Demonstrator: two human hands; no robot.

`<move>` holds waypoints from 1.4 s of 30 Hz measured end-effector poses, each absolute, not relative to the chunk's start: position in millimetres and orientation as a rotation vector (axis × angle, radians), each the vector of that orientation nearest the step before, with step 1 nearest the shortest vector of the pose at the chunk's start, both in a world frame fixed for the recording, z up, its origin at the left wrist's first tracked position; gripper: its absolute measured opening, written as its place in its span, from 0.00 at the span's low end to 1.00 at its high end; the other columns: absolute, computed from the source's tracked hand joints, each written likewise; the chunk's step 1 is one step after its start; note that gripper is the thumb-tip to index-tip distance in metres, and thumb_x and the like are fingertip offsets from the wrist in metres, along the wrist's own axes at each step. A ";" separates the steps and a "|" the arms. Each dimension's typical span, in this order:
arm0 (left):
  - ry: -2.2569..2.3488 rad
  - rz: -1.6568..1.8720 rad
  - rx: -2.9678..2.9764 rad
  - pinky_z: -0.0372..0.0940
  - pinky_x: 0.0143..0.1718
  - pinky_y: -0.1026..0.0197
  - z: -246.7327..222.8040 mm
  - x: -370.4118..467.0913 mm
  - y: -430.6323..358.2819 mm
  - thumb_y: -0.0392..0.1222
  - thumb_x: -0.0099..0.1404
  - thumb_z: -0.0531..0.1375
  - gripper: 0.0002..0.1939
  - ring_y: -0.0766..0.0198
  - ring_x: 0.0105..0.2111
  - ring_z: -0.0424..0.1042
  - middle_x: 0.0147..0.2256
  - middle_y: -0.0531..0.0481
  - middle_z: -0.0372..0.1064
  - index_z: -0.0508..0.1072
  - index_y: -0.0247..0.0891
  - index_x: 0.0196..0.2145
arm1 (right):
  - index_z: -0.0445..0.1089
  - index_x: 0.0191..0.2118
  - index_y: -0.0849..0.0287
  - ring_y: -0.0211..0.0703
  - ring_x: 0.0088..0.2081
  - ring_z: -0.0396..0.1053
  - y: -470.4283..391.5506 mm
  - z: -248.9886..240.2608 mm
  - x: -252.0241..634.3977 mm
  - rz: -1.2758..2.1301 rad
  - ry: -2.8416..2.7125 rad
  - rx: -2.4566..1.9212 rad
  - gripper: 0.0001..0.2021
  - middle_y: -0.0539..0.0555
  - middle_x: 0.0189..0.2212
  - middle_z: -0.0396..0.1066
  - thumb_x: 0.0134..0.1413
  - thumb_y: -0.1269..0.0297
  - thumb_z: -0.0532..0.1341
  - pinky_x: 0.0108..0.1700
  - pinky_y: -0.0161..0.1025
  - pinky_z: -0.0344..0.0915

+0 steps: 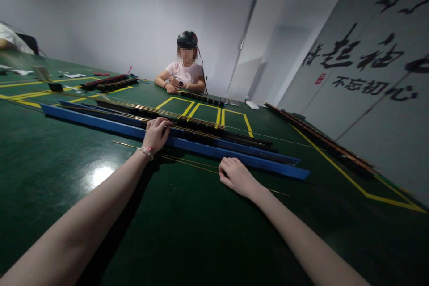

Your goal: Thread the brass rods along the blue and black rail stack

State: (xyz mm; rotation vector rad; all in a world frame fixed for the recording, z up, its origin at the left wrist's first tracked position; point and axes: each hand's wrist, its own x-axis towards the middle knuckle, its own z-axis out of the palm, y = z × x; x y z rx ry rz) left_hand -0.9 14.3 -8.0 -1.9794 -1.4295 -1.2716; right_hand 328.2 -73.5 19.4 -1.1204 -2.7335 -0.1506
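My left hand [157,135] reaches over a long blue channel [100,124], its fingers curled down among dark pieces and thin brass rods. What its fingertips hold, if anything, is hidden. Closer to me, thin brass rods [191,163] lie along the near side of the channel. My right hand [236,176] is closed around these rods, and one rod end shows beyond the wrist. Inside the channel, black blocks [197,137] sit in a row along the rods. Behind them runs a second dark strip with more brass rods [187,116].
A person [186,73] sits across the green table [187,232]. Yellow tape [248,125] marks rectangles on it. A row of black blocks [203,98] lies before that person. Long dark strips [328,143] run along the right edge, and bundled parts [110,83] lie far left.
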 end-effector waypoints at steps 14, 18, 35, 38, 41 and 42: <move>-1.411 -1.280 -2.007 0.56 0.48 0.54 -5.3 1.5 13.0 0.41 0.68 0.48 0.12 0.58 0.44 0.66 0.43 0.47 0.68 0.70 0.41 0.41 | 0.65 0.34 0.59 0.42 0.36 0.69 -73.6 17.6 324.9 -0.584 -2.715 -1.124 0.04 0.54 0.33 0.70 0.58 0.72 0.54 0.55 0.45 0.57; -1.415 -1.278 -2.036 0.56 0.48 0.53 -4.5 2.4 12.8 0.41 0.68 0.48 0.12 0.58 0.45 0.65 0.43 0.47 0.68 0.70 0.41 0.41 | 0.64 0.35 0.59 0.41 0.33 0.68 -68.7 14.7 328.5 -0.566 -2.662 -1.155 0.05 0.52 0.30 0.71 0.60 0.72 0.53 0.56 0.46 0.55; -1.433 -1.231 -2.065 0.56 0.50 0.53 -0.7 4.7 8.5 0.41 0.68 0.47 0.12 0.57 0.47 0.64 0.44 0.46 0.68 0.70 0.41 0.42 | 0.68 0.42 0.57 0.47 0.42 0.65 -47.6 8.8 374.0 -0.579 -2.027 -1.291 0.11 0.56 0.38 0.73 0.64 0.64 0.49 0.45 0.44 0.53; -1.422 -1.233 -2.084 0.56 0.51 0.52 1.1 12.3 5.3 0.40 0.68 0.48 0.13 0.57 0.48 0.64 0.46 0.45 0.68 0.69 0.41 0.44 | 0.68 0.41 0.56 0.49 0.43 0.65 -41.6 5.8 382.0 -0.554 -1.906 -1.360 0.12 0.55 0.38 0.73 0.64 0.62 0.48 0.48 0.46 0.52; -1.309 -1.202 -2.173 0.55 0.53 0.52 3.1 30.5 -0.4 0.39 0.67 0.48 0.18 0.56 0.50 0.63 0.50 0.43 0.66 0.64 0.39 0.53 | 0.68 0.40 0.56 0.49 0.45 0.64 -37.2 3.5 385.5 -0.519 -1.815 -1.413 0.12 0.54 0.38 0.72 0.64 0.61 0.48 0.49 0.46 0.52; -1.250 -1.173 -2.216 0.55 0.54 0.52 3.7 38.5 -2.4 0.39 0.67 0.48 0.20 0.56 0.51 0.63 0.51 0.43 0.65 0.62 0.38 0.56 | 0.68 0.40 0.56 0.49 0.45 0.64 -36.2 3.1 386.1 -0.512 -1.792 -1.425 0.12 0.54 0.38 0.73 0.63 0.61 0.48 0.49 0.45 0.52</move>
